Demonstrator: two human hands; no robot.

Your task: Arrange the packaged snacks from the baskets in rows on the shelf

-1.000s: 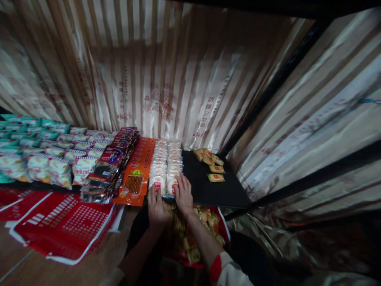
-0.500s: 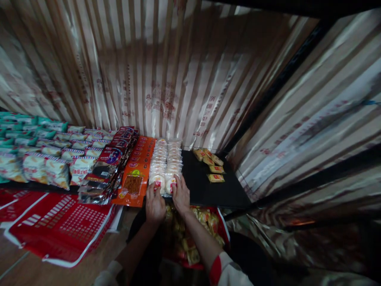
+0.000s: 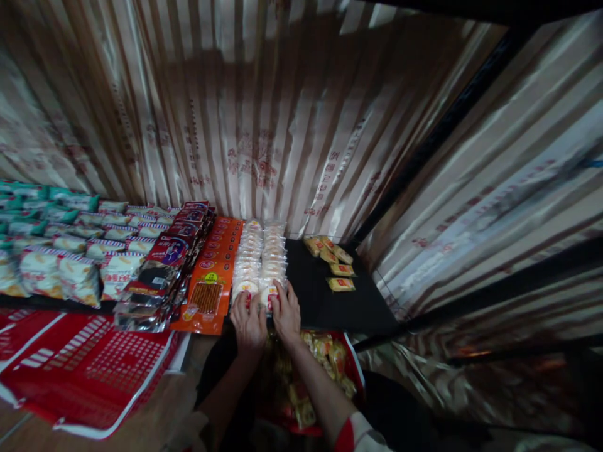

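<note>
Two side-by-side rows of clear-wrapped round white crackers (image 3: 248, 254) stand on the black shelf in front of me. My left hand (image 3: 249, 323) rests its fingertips on the front packet of the left row, with part of its red label showing between them. On the front packet of the right row (image 3: 274, 251) lie the fingers of my right hand (image 3: 286, 314). Both hands have their fingers stretched forward and somewhat apart, touching the wrappers without wrapping around them. Right of the rows, several small yellow packets (image 3: 342, 285) lie loose on the shelf.
Orange snack bags (image 3: 207, 285) and a stack of dark bags (image 3: 162, 270) stand to the left, beyond them white puffed-snack bags (image 3: 120, 270). Below are a red basket (image 3: 103, 370) and another holding yellow packets (image 3: 336, 358). A black post (image 3: 438, 135) slants at right.
The view has shifted slightly, moving the left-hand bags and basket leftward and a little lower. Both hands stay at the front packets, with the left hand's fingers slightly shifted.
</note>
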